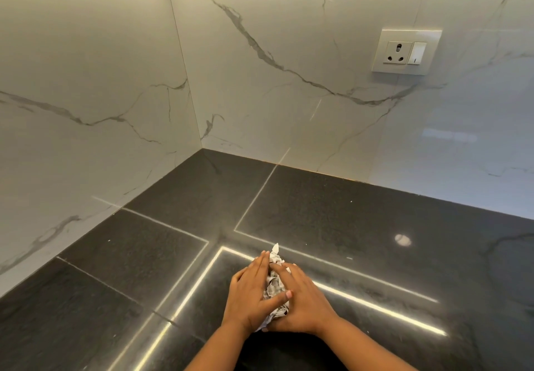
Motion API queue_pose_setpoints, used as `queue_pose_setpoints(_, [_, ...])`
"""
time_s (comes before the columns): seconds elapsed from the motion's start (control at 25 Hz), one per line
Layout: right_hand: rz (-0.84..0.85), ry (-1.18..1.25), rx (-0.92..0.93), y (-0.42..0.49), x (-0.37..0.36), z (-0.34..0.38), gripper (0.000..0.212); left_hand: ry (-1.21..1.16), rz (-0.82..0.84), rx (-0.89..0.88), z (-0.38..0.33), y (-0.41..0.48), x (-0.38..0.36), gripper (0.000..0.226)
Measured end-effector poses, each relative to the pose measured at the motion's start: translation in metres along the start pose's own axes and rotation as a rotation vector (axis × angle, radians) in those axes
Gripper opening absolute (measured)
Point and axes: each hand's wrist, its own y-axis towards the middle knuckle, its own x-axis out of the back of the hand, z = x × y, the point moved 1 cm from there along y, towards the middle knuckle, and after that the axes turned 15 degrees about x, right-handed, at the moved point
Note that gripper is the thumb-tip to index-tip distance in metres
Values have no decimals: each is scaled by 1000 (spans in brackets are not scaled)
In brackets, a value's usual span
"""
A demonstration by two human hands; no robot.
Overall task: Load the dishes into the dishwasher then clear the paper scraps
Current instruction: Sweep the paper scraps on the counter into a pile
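Observation:
A bunch of crumpled printed paper scraps (274,285) lies on the black stone countertop (332,211) near its front edge. My left hand (248,292) and my right hand (304,301) press against the bunch from either side, fingers mostly straight and pointing away from me. My left thumb lies across the top of the paper and touches my right hand. A white tip of paper sticks out beyond the fingertips. No dishes or dishwasher are in view.
White marble-patterned walls meet in a corner behind the countertop. A wall socket with a switch (406,52) sits on the right wall, well above the counter. A few tiny white specks dot the dark surface.

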Motion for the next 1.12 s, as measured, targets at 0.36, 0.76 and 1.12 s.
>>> queue_pose_setpoints(0.36, [40,75,-8,10,0,-6,116,4,-35,-5,0,0,0,116])
queue_pose_setpoints(0.76, [37,33,61,21,-2,-12,93,-35,-52,73,-1,-2,0,125])
queue_pose_setpoints(1.12, [-82,132,8,15,-2,-10,50,-153,-115,20,-2,-2,1,90])
